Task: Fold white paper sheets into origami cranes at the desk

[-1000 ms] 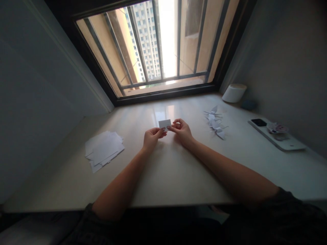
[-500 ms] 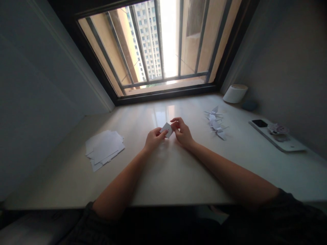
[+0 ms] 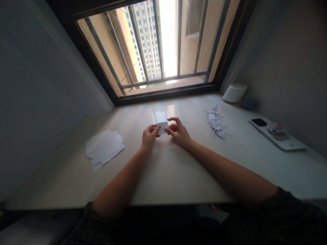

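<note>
A small folded square of white paper (image 3: 162, 128) is held between my two hands, just above the pale tabletop. My left hand (image 3: 150, 135) pinches its left edge, thumb on the near face. On the opposite edge, my right hand (image 3: 178, 132) grips it between thumb and fingers, with the index finger raised and bent above the paper. Several white folded paper cranes (image 3: 216, 124) stand in a row to the right of my right hand. Left of my left hand lies a loose stack of white paper sheets (image 3: 106, 148).
A phone (image 3: 291, 144) with a round ornamental grip lies at the right. Behind it, a white slanted cylinder (image 3: 235, 93) and a dark rounded object (image 3: 249, 104) stand by the wall. A barred window (image 3: 163, 47) rises beyond the table's (image 3: 178, 183) far edge.
The folded paper has turned from a diamond-like tilt to a level position and shifted slightly left. My right thumb and fingers have closed on its right edge.
</note>
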Action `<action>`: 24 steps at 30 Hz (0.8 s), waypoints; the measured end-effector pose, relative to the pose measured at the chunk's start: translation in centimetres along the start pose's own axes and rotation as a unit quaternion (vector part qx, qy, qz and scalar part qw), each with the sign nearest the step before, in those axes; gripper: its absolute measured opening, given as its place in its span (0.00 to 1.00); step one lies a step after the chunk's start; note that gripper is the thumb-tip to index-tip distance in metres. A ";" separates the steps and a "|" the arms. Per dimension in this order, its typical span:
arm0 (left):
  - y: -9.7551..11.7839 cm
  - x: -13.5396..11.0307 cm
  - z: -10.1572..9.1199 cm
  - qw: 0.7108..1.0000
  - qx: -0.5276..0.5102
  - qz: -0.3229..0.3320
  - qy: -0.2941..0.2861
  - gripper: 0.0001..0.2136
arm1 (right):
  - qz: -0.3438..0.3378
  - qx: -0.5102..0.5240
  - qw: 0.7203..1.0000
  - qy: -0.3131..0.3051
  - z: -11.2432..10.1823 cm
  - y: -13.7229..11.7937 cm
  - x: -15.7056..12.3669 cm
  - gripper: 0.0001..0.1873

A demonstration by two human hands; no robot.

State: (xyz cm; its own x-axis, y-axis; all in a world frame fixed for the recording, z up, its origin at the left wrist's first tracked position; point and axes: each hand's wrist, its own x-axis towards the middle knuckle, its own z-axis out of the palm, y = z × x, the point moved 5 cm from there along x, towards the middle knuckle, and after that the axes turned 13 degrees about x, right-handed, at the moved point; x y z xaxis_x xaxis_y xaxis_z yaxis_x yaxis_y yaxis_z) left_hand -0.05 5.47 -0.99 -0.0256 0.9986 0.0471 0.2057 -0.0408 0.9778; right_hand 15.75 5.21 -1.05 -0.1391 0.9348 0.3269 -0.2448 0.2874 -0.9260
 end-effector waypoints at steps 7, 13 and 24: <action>-0.3 0.1 0.3 0.999 -0.029 -0.010 -0.013 0.18 | 0.026 0.084 0.995 0.041 -0.5 0.7 0.5 0.17; 0.5 -0.3 0.2 1.000 -0.009 0.012 -0.013 0.25 | 0.031 0.125 0.987 0.095 -1.2 0.9 0.7 0.14; 1.6 -0.8 1.2 0.985 0.088 0.119 -0.084 0.18 | 0.024 0.084 0.989 0.117 -1.7 0.7 0.7 0.14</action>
State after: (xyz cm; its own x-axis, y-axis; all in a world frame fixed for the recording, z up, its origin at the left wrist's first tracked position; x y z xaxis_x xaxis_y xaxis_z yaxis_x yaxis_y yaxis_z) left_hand 1.45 4.68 0.30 0.2036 0.9535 0.2221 0.3532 -0.2831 0.8917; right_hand 17.11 6.45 -1.73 0.0659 0.9749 0.2125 -0.4023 0.2208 -0.8885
